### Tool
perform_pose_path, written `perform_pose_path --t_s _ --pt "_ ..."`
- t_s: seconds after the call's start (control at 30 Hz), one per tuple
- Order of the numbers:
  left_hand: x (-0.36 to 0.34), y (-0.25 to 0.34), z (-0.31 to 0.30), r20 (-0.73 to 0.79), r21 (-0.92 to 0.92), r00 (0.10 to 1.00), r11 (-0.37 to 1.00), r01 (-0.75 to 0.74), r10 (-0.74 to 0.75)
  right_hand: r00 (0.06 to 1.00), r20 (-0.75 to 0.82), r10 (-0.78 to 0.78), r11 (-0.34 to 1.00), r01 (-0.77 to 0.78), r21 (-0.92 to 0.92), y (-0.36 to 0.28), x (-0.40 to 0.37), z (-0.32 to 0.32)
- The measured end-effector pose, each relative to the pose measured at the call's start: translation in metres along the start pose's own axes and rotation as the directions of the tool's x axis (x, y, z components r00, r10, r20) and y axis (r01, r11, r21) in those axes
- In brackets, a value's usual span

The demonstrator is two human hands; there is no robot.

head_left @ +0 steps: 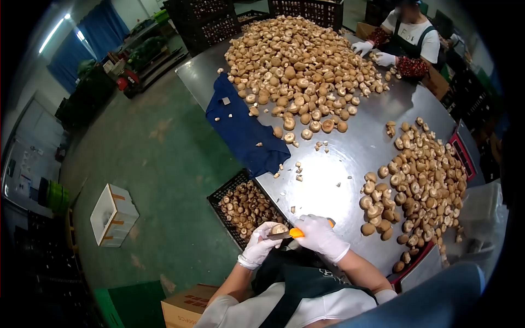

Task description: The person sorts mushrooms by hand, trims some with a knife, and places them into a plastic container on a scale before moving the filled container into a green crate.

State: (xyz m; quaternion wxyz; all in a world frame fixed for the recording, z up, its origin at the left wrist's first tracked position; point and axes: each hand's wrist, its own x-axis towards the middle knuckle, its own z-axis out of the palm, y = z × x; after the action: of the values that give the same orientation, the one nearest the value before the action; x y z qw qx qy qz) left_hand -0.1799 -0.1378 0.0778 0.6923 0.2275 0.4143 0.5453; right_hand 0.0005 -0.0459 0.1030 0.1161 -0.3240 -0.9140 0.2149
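Note:
My left hand [258, 246], in a white glove, is closed around a mushroom [279, 229] near the table's front edge. In my right hand [319, 236], also gloved, is a knife [296, 233] with an orange handle; its blade lies against the mushroom. Below and left of the table edge, a black crate [217, 195] holds many small mushrooms. A large mushroom heap [301, 60] covers the far part of the metal table [350, 153]. Another mushroom pile [426, 180] lies to the right. Small cut stem pieces [299, 170] are scattered ahead of my hands.
A blue cloth [240, 128] hangs over the table's left edge. Across the table, a co-worker [410, 38] with white gloves handles mushrooms. Stacked black crates [202, 24] stand behind. A white foam box [115, 216] sits on the green floor, and a cardboard box [188, 306] is beside me.

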Motion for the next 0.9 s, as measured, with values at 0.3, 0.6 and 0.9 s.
perform_pose_path --t_s 0.3,0.6,0.9 --pt "-0.016 0.005 -0.006 0.049 -0.076 0.998 0.996 0.044 -0.04 0.934 0.107 0.342 0.94 -0.341 -0.03 0.041 0.003 0.023" --pt "-0.008 -0.005 -0.012 0.003 -0.131 0.999 0.991 0.033 -0.033 0.887 -0.152 0.436 0.898 -0.417 0.141 0.073 -0.009 0.063" --pt "0.059 -0.022 0.012 -0.006 0.319 0.993 0.941 0.117 -0.122 0.827 -0.417 0.377 0.924 -0.368 0.105 0.067 -0.048 0.032"
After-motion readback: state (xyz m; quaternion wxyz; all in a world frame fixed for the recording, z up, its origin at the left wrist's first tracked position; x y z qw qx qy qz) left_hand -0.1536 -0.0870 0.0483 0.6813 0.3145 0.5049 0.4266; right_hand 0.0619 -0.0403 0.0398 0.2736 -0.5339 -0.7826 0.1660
